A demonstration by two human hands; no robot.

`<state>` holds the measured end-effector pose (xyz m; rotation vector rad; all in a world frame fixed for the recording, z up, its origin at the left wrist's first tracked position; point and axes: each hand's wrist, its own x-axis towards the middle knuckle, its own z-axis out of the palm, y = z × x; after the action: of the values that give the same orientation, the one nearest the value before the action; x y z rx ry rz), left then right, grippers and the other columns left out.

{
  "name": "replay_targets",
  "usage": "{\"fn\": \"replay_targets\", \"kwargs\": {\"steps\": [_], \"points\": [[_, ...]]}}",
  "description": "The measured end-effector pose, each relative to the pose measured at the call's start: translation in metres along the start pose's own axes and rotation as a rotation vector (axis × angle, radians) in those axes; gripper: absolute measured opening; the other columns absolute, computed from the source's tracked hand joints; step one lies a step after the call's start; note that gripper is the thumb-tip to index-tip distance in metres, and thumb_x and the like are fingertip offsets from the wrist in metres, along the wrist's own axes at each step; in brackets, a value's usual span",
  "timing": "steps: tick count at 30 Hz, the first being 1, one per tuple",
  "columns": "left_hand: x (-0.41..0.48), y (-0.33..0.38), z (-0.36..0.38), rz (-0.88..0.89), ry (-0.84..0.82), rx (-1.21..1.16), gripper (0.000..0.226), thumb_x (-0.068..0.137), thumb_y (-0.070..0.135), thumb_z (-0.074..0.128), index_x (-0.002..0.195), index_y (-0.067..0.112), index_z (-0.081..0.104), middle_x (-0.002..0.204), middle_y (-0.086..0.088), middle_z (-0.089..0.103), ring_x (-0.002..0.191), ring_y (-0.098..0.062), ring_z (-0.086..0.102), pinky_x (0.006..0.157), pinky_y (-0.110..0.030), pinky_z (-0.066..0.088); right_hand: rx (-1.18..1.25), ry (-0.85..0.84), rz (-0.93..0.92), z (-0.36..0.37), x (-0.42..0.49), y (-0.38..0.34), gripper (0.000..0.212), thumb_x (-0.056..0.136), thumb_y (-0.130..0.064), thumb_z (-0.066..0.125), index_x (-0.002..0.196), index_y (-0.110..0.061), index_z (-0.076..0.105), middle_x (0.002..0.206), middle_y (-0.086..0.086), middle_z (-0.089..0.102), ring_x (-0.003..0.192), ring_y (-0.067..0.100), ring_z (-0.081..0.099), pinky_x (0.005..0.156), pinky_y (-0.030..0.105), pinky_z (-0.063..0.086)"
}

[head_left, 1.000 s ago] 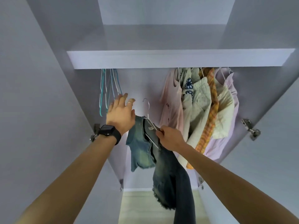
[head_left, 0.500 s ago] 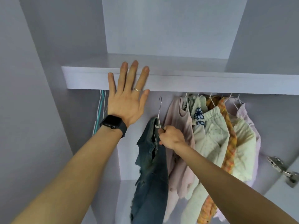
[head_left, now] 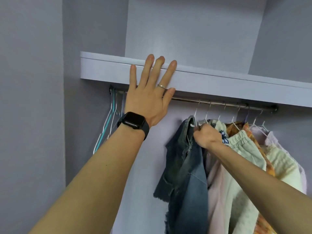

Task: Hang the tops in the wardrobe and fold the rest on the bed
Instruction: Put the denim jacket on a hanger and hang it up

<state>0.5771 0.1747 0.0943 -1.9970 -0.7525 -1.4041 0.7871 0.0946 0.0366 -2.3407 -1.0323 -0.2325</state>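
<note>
A frayed denim top hangs on a white wire hanger whose hook reaches the metal rail inside the wardrobe. My right hand grips the hanger's neck at the denim's collar. My left hand, wearing a black watch and a ring, lies flat with straight fingers against the front edge of the wardrobe shelf. Right of the denim hang several tops in pink, cream, pale green and orange plaid.
A few bare hangers, teal and white, hang at the rail's left end. The wardrobe's lilac side wall stands close on the left. Between the bare hangers and the denim the rail carries nothing.
The view has tilted so the rail now shows. My right hand has raised the hanger until its hook reaches the rail. My left hand stays flat on the shelf edge.
</note>
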Motion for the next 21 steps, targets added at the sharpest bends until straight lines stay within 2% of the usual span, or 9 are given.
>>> {"fn": "replay_targets", "kwargs": {"steps": [4,7,11,16,19,21], "points": [[0.0,0.003,0.002,-0.013,0.024,-0.003,0.06,0.106,0.046,0.023,0.161,0.028,0.005,0.167,-0.006,0.014,0.154,-0.029,0.005,0.121,-0.058,0.004,0.062,0.08,0.009,-0.003,0.019,-0.001,0.024,0.101,-0.032,0.048,0.101,-0.011,0.059,0.093,0.009,0.057,0.087,0.032,0.055,0.076,0.033,0.039],[-0.001,0.003,0.002,-0.015,0.013,-0.004,0.061,0.106,0.046,0.023,0.161,0.028,0.004,0.166,-0.006,0.014,0.154,-0.03,0.005,0.121,-0.058,0.004,0.028,0.018,0.007,0.0,0.028,-0.001,0.025,0.102,-0.031,0.048,0.102,-0.01,0.06,0.103,0.013,0.065,0.087,0.03,0.055,0.076,0.032,0.041],[-0.002,0.005,-0.002,-0.021,-0.032,-0.035,0.059,0.107,0.045,0.023,0.16,0.027,0.006,0.166,-0.007,0.015,0.154,-0.03,0.005,0.121,-0.059,0.003,0.058,-0.115,0.084,0.01,0.029,0.0,0.037,0.104,-0.032,0.046,0.119,-0.002,0.063,0.125,0.019,0.066,0.114,0.035,0.063,0.091,0.034,0.049],[0.0,0.008,-0.02,-0.073,-0.189,-0.044,0.059,0.107,0.042,0.029,0.16,0.026,0.009,0.167,-0.007,0.014,0.154,-0.03,0.005,0.122,-0.059,0.004,0.102,-0.261,0.116,-0.011,0.004,-0.005,0.038,0.101,-0.039,0.05,0.122,-0.01,0.06,0.123,0.015,0.066,0.112,0.034,0.063,0.093,0.034,0.051],[0.006,0.015,-0.037,-0.118,-0.317,-0.061,0.059,0.107,0.044,0.023,0.159,0.028,0.0,0.168,-0.006,0.007,0.155,-0.029,0.0,0.121,-0.06,0.004,0.056,-0.354,0.035,-0.052,-0.018,-0.012,0.045,0.1,-0.031,0.05,0.143,-0.021,0.047,0.137,0.012,0.058,0.12,0.032,0.059,0.096,0.033,0.049],[0.009,0.022,-0.049,-0.169,-0.42,-0.071,0.061,0.107,0.045,0.022,0.157,0.031,-0.011,0.168,-0.005,-0.001,0.154,-0.027,-0.006,0.121,-0.061,0.004,0.059,-0.376,-0.01,-0.082,-0.036,-0.013,0.044,0.099,-0.03,0.049,0.143,-0.026,0.047,0.143,0.009,0.054,0.121,0.031,0.058,0.099,0.033,0.048]]}}
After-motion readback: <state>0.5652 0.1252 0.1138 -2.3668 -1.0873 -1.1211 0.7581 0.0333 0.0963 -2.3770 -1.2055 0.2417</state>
